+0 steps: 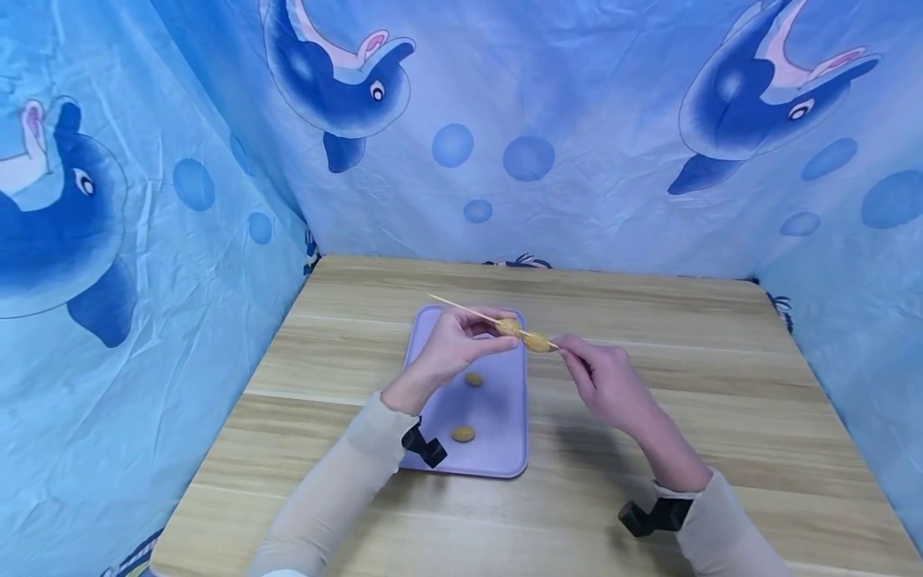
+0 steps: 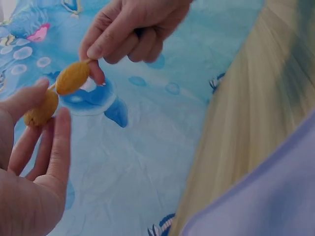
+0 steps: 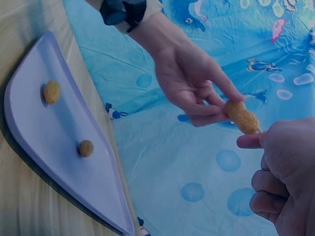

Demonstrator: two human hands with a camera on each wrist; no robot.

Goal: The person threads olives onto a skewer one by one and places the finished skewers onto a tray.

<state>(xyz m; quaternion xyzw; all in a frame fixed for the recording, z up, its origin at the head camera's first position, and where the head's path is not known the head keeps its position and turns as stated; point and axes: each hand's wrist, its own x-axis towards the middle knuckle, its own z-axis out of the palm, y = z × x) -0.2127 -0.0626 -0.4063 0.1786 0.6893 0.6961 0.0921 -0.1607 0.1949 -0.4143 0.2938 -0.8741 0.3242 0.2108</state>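
A thin wooden skewer (image 1: 461,307) carries two oval golden-brown balls that look like food. My left hand (image 1: 454,343) holds the first ball (image 1: 508,327) between thumb and fingers, the skewer's long bare end sticking out beyond it to the upper left. Close beside it on the stick is the second ball (image 1: 537,343). My right hand (image 1: 611,386) pinches the skewer's other end just past that ball, thumb against index finger, as the left wrist view also shows. Beneath the left hand, two more such balls lie apart on a lilac tray (image 1: 497,449): one small ball (image 1: 473,378) and another ball (image 1: 463,433).
The tray lies on a wood-grain table (image 1: 692,401), left of its middle. Blue curtains (image 1: 591,216) printed with dolphins and bubbles stand along the back and sides. Black cameras are strapped at both wrists, the left camera (image 1: 425,446) over the tray.
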